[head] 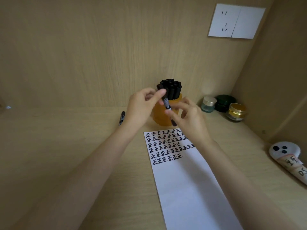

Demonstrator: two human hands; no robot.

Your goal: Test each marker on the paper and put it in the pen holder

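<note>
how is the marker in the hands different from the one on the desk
The held marker is off the desk, pinched by left hand and right hand; the desk marker lies flat, untouched. The held marker is before the pen holder; the desk marker lies left of it. Both are black.

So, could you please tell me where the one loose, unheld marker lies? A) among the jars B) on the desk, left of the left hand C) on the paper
B: the loose marker lies on the desk left of the left hand, which shares a held marker with the right hand.
</note>
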